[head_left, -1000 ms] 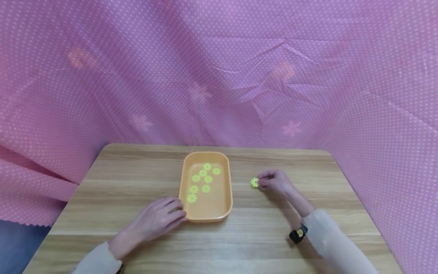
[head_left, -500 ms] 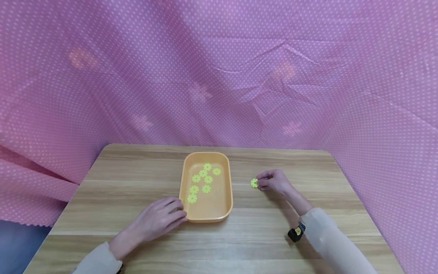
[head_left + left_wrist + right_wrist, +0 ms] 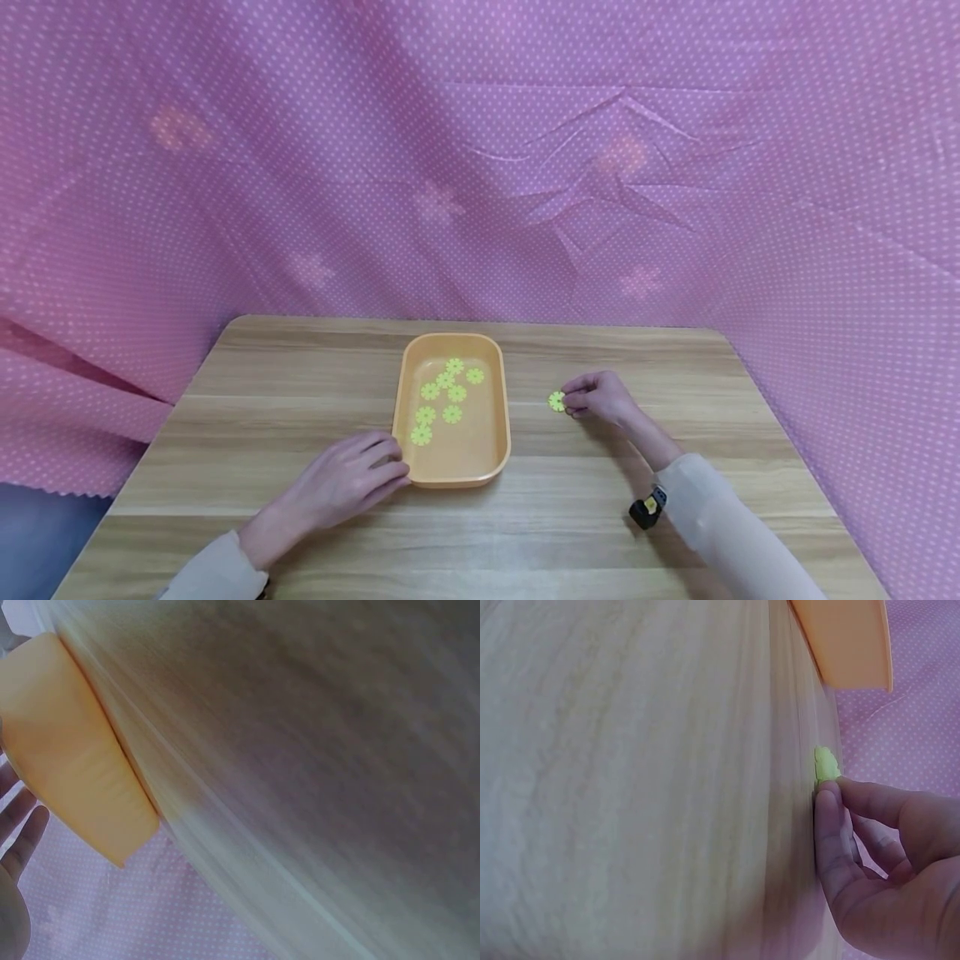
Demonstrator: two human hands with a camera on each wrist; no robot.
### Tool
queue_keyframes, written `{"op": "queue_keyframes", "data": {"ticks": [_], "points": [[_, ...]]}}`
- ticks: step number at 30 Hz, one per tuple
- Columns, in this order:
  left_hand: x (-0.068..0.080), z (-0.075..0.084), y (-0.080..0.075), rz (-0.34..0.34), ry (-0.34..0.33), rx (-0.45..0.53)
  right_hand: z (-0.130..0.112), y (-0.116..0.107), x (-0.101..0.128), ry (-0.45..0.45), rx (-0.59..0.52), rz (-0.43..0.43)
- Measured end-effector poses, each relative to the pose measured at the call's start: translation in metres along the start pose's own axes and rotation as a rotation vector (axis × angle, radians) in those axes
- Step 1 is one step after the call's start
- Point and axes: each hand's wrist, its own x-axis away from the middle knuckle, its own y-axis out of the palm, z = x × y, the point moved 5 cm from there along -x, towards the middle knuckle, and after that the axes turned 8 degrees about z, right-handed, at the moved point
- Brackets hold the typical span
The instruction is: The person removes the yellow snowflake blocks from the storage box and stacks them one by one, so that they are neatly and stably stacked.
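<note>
Yellow-green flower piece (image 3: 557, 402) on table (image 3: 300, 392), pinched by right hand (image 3: 603, 396).

Lighting: even, soft and bright; pink cloth backdrop (image 3: 480, 167) glows with pale blotches where light comes through from behind. Shadows: faint, short, under the hands and the orange tray (image 3: 453, 477). Glare: mild sheen on the tray floor. Distortion: head view wide-angle, worktop (image 3: 600, 517) edges splayed, cloth bowed at the borders. Focus: head view sharp; both wrist views soft, the wood grain smeared, washed pale along the worktop edge.
</note>
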Motion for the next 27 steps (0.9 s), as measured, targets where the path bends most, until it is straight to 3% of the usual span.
{"op": "queue_keyframes", "data": {"ticks": [15, 27], "points": [[-0.0015, 0.0000, -0.0011, 0.000, -0.009, -0.009, 0.0019, 0.0028, -0.0049, 0.088, 0.101, 0.071], [-0.0018, -0.0011, -0.0010, 0.010, -0.011, -0.004, 0.0012, 0.0008, -0.0047, 0.065, 0.108, 0.052]]}}
